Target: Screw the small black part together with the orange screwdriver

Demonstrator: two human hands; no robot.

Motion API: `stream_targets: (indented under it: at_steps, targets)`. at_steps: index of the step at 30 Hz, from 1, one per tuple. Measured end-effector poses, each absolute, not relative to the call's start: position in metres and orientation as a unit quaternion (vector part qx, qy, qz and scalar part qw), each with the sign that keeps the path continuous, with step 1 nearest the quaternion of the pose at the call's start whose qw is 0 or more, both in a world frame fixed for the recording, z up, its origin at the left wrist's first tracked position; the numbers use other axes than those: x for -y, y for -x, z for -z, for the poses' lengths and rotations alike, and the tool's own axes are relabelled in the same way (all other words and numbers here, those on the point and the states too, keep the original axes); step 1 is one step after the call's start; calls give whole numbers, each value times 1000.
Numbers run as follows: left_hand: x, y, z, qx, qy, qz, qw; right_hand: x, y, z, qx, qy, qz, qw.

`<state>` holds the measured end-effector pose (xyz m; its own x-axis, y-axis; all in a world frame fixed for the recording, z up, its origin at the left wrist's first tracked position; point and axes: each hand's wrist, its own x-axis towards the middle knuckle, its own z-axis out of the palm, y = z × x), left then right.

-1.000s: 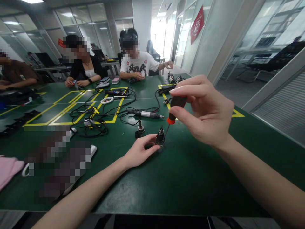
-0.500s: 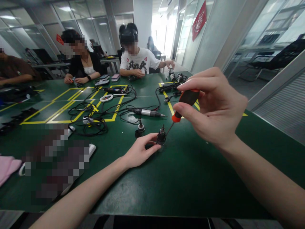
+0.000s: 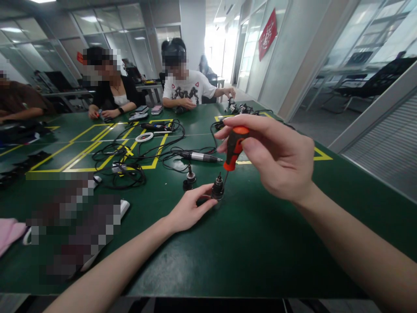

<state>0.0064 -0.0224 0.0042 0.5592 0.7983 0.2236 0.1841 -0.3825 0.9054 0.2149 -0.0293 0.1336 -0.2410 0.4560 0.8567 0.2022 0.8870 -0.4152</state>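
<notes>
Between the thumb and fingers of my left hand point(image 3: 192, 206) stands a small dark cylindrical metal part point(image 3: 218, 189) with a thin stem on top, upright on the green table. My right hand point(image 3: 276, 156) pinches the orange and black handle of a screwdriver point(image 3: 233, 148). Its shaft points down, nearly upright, and the tip reaches the right side of the cylindrical part; whether it sits in a screw cannot be made out. Just behind my left hand are a similar metal piece with a stem point(image 3: 190, 174) and a small black cap point(image 3: 187, 185).
A silver and black pen-shaped electric tool point(image 3: 200, 157) lies beyond, among tangled black cables point(image 3: 137, 174). A white ring point(image 3: 144, 137) rests within yellow tape lines. Two blurred flat objects point(image 3: 94, 234) lie at left. Across the green table point(image 3: 182, 265) sit people point(image 3: 184, 87), with hands on small items.
My right hand has moved left and tipped the screwdriver from a slant to nearly upright. My left hand keeps its hold on the metal part. The view has shifted slightly.
</notes>
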Motion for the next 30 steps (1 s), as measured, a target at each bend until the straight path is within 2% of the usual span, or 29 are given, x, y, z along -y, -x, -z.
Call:
stream_targets:
  at_steps: [2, 5, 8, 14, 21, 25, 28, 30]
  targets:
    - [23, -7, -4, -320, -761, -340, 451, 27, -214, -133, 770, 213, -106, 592]
    - [23, -7, -5, -312, -762, -342, 453, 20, -213, -130, 744, 208, -7, 635]
    - [24, -8, -6, -310, -761, -353, 448, 16, -213, -129, 739, 197, 63, 641]
    - [26, -9, -7, -303, -764, -369, 434, 23, -211, -129, 781, 208, -34, 588]
    - [30, -13, -10, -309, -753, -456, 361, 15, -212, -127, 727, 206, 96, 648]
    - [32, -12, -11, -316, -758, -496, 281, 17, -212, -126, 740, 217, 82, 631]
    - [31, -12, -9, -308, -766, -483, 292, 19, -212, -126, 744, 230, 46, 626]
    - [30, -12, -6, -303, -770, -457, 325, 18, -211, -127, 739, 224, 66, 632]
